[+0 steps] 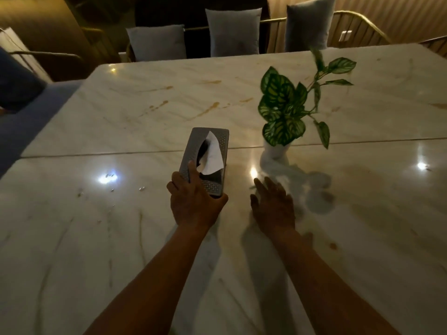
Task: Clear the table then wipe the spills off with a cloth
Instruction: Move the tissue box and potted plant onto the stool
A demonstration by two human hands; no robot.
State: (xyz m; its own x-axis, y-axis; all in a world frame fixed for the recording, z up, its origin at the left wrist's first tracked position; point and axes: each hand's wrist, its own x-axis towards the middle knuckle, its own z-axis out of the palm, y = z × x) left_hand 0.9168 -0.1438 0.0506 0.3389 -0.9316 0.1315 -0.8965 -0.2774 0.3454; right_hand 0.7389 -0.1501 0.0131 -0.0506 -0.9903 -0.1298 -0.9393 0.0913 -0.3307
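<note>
A grey perforated tissue box with a white tissue sticking out of its slot lies on the pale marble table. My left hand grips the box's near end, thumb on its top. My right hand hovers open just above the table, fingers spread, short of the white pot of a green leafy plant. Brownish spill streaks and small crumbs mark the tabletop. No cloth is in view.
Chairs with grey cushions line the far edge of the table. A blue upholstered seat stands at the left. A seam crosses the table from side to side.
</note>
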